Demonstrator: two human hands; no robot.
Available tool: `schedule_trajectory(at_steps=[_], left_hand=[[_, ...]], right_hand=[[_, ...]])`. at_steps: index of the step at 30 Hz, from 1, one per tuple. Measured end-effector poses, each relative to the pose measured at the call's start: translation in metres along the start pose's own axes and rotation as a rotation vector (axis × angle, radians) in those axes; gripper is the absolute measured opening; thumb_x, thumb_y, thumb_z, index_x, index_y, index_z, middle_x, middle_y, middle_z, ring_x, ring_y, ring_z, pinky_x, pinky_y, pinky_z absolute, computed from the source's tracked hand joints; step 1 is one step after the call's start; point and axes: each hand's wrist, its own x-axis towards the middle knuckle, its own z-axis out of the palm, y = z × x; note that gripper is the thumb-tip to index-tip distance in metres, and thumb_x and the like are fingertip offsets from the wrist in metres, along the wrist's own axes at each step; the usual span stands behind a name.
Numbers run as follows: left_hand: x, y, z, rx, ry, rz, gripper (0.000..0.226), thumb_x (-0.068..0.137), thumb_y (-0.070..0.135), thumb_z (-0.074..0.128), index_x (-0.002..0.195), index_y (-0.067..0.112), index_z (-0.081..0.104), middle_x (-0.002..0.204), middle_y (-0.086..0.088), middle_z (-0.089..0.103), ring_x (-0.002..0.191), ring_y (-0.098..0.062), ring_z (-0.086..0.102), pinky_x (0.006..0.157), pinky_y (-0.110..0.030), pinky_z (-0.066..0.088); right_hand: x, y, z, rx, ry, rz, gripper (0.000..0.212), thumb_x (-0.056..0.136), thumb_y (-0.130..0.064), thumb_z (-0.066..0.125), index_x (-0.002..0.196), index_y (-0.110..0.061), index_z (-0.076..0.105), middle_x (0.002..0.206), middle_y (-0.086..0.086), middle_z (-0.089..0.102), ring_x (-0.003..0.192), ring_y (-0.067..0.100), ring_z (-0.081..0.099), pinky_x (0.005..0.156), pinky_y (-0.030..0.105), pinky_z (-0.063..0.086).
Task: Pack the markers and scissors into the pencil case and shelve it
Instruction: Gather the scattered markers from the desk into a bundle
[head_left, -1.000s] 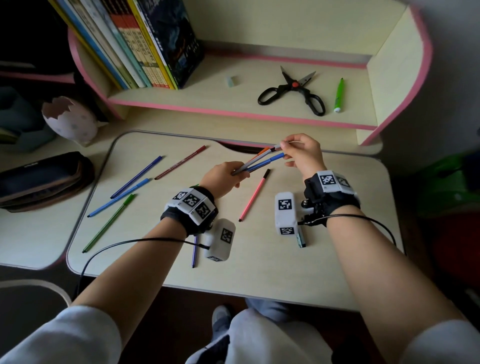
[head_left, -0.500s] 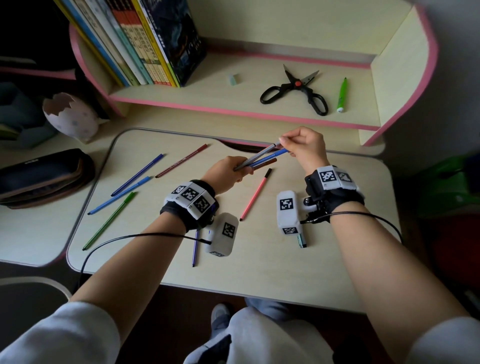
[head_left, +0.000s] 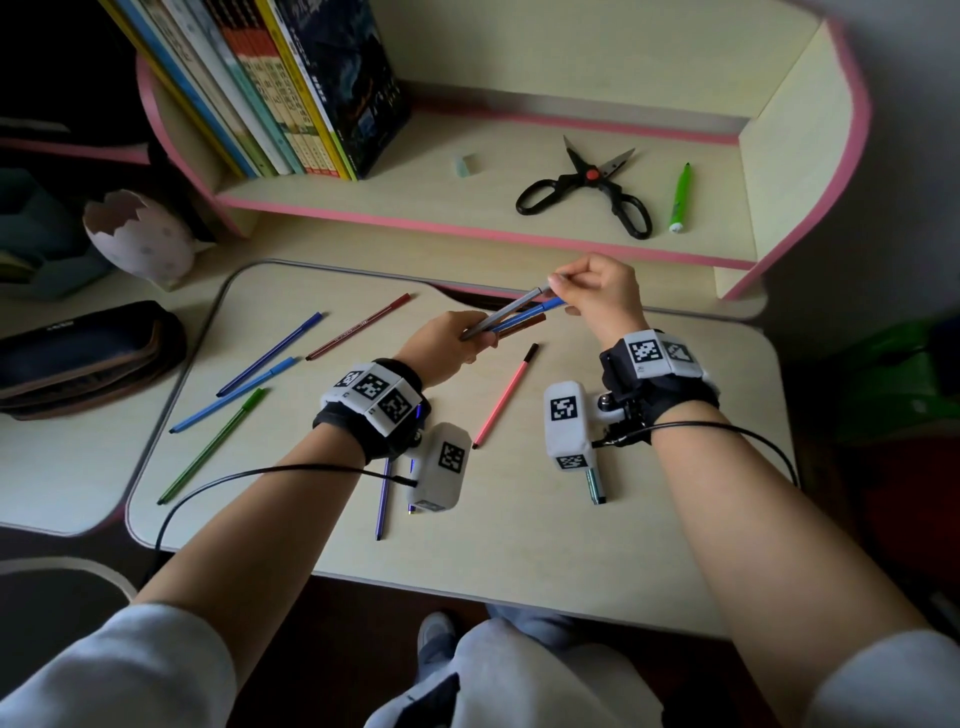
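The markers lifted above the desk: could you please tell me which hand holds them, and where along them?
Both hands: the left hand grips the bundle of markers at its lower end, and the right hand pinches its upper end.

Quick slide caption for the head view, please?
Both hands, left and right, hold a marker bundle above the desk; scissors wait on the shelf.

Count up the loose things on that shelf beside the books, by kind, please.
Scissors: 1
Green marker: 1
Small pale eraser: 1
Total: 3
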Motion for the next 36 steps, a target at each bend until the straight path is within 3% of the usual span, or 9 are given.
schedule_trajectory(at_steps=[5,10,12,15,19,22,24,26,36], left_hand=[[0.002,-0.003,0.006,0.048,-0.008,0.007,0.023,0.093,0.019,0.045,0.112,0.016,0.059,0.063,0.003,0.048,0.057,-0.014,0.043,0.057,-0.026,0.034],[0.001,-0.004,0.014,0.134,-0.024,-0.02,0.054,0.093,0.02,0.045,0.142,0.031,0.024,0.087,-0.007,0.058,0.079,-0.024,0.054,0.078,-0.034,0.043],[0.004,-0.005,0.017,0.179,-0.005,-0.07,0.047,0.094,0.023,0.046,0.138,0.021,0.033,0.1,-0.011,0.062,0.09,-0.029,0.057,0.08,-0.033,0.042],[0.007,-0.005,0.02,0.2,-0.001,-0.102,0.026,0.094,0.023,0.045,0.115,0.011,0.053,0.103,-0.014,0.064,0.088,-0.029,0.057,0.074,-0.032,0.04],[0.008,-0.006,0.023,0.204,-0.029,-0.129,0.026,0.092,0.033,0.048,0.106,0.011,0.052,0.088,-0.008,0.058,0.075,-0.022,0.05,0.067,-0.03,0.037],[0.009,-0.008,0.025,0.169,-0.043,-0.16,0.029,0.091,0.035,0.05,0.103,0.009,0.052,0.083,-0.006,0.055,0.068,-0.02,0.048,0.062,-0.029,0.038],[0.009,-0.009,0.026,0.132,-0.032,-0.182,0.029,0.09,0.035,0.053,0.1,0.008,0.054,0.077,-0.005,0.053,0.058,-0.015,0.045,0.055,-0.028,0.037],[0.009,-0.011,0.027,0.097,-0.01,-0.21,0.027,0.089,0.036,0.053,0.096,0.01,0.054,0.068,0.001,0.05,0.052,-0.011,0.042,0.051,-0.026,0.035],[0.0,-0.012,0.034,0.057,-0.072,-0.306,0.016,0.095,0.029,0.042,0.094,0.013,0.047,0.066,0.004,0.046,0.05,-0.013,0.041,0.042,-0.022,0.035]], right_hand=[[0.0,0.006,0.0,0.023,-0.019,0.046,0.007,0.085,-0.009,0.064,0.089,-0.01,0.058,0.089,0.007,0.065,0.063,0.008,0.06,0.049,0.016,0.051],[-0.001,0.016,-0.001,0.114,-0.003,0.089,0.007,0.084,-0.003,0.063,0.089,-0.007,0.059,0.088,0.013,0.064,0.058,0.013,0.06,0.05,0.018,0.053],[0.0,0.021,-0.002,0.137,-0.005,0.099,0.008,0.083,-0.003,0.065,0.089,-0.006,0.06,0.088,0.014,0.062,0.062,0.013,0.06,0.054,0.019,0.056],[0.003,0.025,-0.003,0.122,-0.044,0.136,0.008,0.084,-0.007,0.066,0.081,-0.011,0.06,0.093,0.013,0.061,0.077,0.018,0.062,0.066,0.031,0.06],[0.007,0.027,0.002,0.188,-0.141,0.19,0.022,0.089,-0.005,0.058,0.073,-0.017,0.049,0.1,0.014,0.061,0.089,0.023,0.063,0.079,0.043,0.057],[0.01,0.03,0.008,0.197,-0.182,0.164,0.02,0.09,-0.001,0.054,0.076,-0.015,0.05,0.101,0.015,0.06,0.094,0.021,0.06,0.082,0.038,0.055],[0.012,0.033,0.011,0.192,-0.212,0.145,0.009,0.091,-0.001,0.053,0.09,-0.006,0.06,0.099,0.013,0.059,0.095,0.021,0.059,0.086,0.037,0.054],[0.013,0.036,0.014,0.175,-0.225,0.126,0.018,0.091,-0.002,0.052,0.105,0.002,0.064,0.099,0.012,0.059,0.095,0.02,0.059,0.089,0.035,0.053],[0.011,0.042,0.031,0.192,-0.307,0.135,0.027,0.09,-0.005,0.057,0.116,0.001,0.063,0.104,0.011,0.063,0.093,0.022,0.063,0.069,0.018,0.058]])
